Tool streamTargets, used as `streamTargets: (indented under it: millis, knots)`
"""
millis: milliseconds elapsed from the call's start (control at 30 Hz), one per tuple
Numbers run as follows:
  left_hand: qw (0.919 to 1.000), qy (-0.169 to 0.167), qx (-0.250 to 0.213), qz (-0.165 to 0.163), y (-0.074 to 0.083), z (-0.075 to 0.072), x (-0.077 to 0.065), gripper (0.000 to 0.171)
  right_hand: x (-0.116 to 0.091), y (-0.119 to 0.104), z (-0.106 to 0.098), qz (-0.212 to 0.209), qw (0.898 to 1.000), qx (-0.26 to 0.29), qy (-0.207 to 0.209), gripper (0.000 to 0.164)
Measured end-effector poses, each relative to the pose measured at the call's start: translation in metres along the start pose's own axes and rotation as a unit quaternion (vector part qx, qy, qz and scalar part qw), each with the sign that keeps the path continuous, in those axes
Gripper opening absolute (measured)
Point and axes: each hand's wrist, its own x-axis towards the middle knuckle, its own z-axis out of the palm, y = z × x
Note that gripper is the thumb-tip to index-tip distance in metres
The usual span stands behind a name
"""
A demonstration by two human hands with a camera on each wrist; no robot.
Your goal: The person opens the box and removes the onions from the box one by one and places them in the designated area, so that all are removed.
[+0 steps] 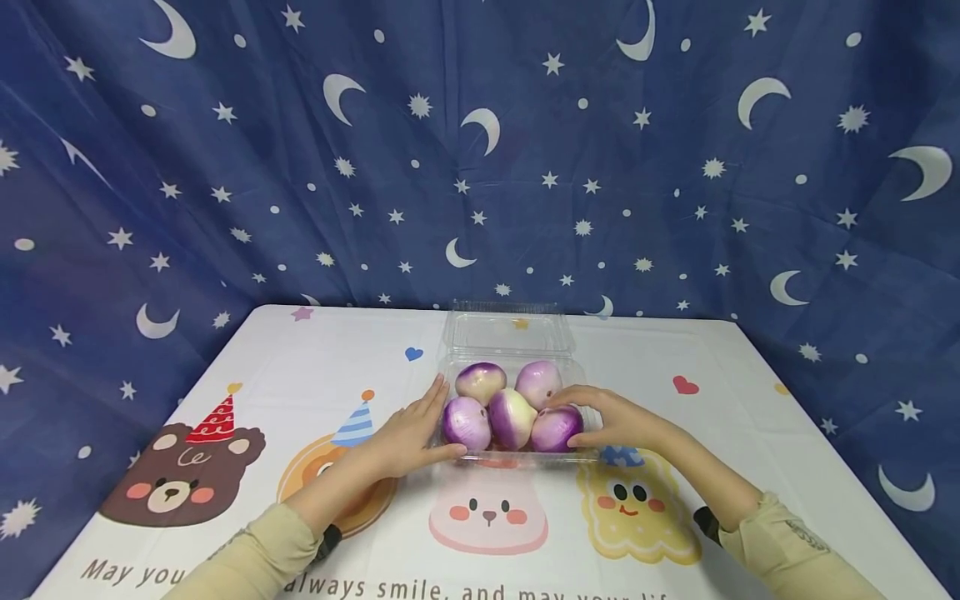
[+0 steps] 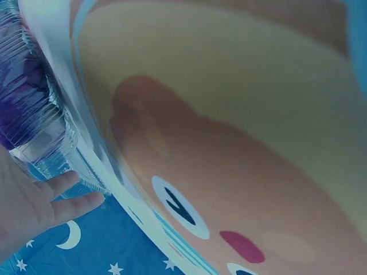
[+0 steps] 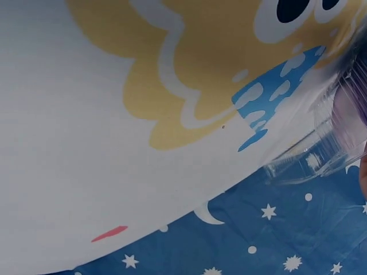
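A clear plastic clamshell box (image 1: pixel 525 457) stands on the table with its lid (image 1: pixel 510 333) folded back. Inside lie several purple-and-white onions, among them a middle one (image 1: pixel 512 418) and a front-left one (image 1: pixel 467 423). My left hand (image 1: pixel 408 435) rests along the box's left side, fingers straight and thumb at the front edge; in the left wrist view, part of this hand (image 2: pixel 28 209) shows beside the box wall. My right hand (image 1: pixel 618 418) reaches over the right side, its fingers and thumb curved around the front-right onion (image 1: pixel 557 430). The right wrist view catches only a sliver of that hand.
A white tablecloth (image 1: pixel 360 350) with printed cartoon figures and lettering covers the table. Behind it hangs a blue curtain (image 1: pixel 525 250) with moons and stars, close to the table's back edge and the box's lid.
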Motion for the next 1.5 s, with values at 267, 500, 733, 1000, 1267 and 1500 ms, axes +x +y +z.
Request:
streamTargets:
  millis: [267,500,733,1000,1267,1500]
  knots:
    - [0.9999,0.002,-0.013,-0.001,0.000,0.001,0.000,0.100,0.005,0.000,-0.002,-0.006,0.999,-0.029,-0.021,0.048]
    - [0.9997,-0.006,-0.015,-0.018,0.000,0.001,-0.001,0.101,0.010,-0.003,-0.004,-0.007,0.997,-0.051,-0.062,0.048]
    - [0.9998,-0.012,-0.008,-0.014,0.003,0.000,0.001,0.101,0.012,-0.011,-0.009,-0.010,0.991,-0.072,-0.109,0.050]
    - [0.9993,-0.026,-0.013,-0.025,0.005,-0.002,0.002,0.102,0.017,-0.016,-0.010,-0.039,0.983,-0.122,-0.128,0.056]
    - [0.9988,-0.040,0.005,-0.027,0.007,-0.006,0.004,0.102,0.015,-0.018,-0.013,-0.047,0.984,-0.105,-0.138,0.053]
    - [0.9989,-0.038,0.015,-0.023,0.006,-0.007,0.001,0.102,0.019,-0.021,-0.017,-0.035,0.982,-0.103,-0.151,0.050]
